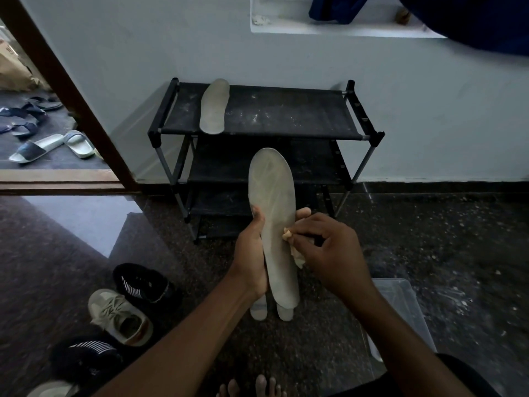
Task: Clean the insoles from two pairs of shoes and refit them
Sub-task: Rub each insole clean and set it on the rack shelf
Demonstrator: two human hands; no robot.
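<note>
My left hand (252, 262) grips a long grey insole (272, 196) upright in front of me, with the ends of two more insoles (259, 310) showing below my palm. My right hand (329, 250) pinches a small beige cloth (297, 257) against the insole's right edge. Another grey insole (214, 106) lies on the top shelf of the black shoe rack (286, 116). On the floor to my left stand a beige sneaker (120, 316) and two black striped shoes (143, 283) (86, 356).
A clear plastic box (406, 310) sits on the dark speckled floor at my right. The doorway at left opens onto slippers (48, 147) scattered outside. My bare toes (252, 388) show at the bottom edge. A white wall stands behind the rack.
</note>
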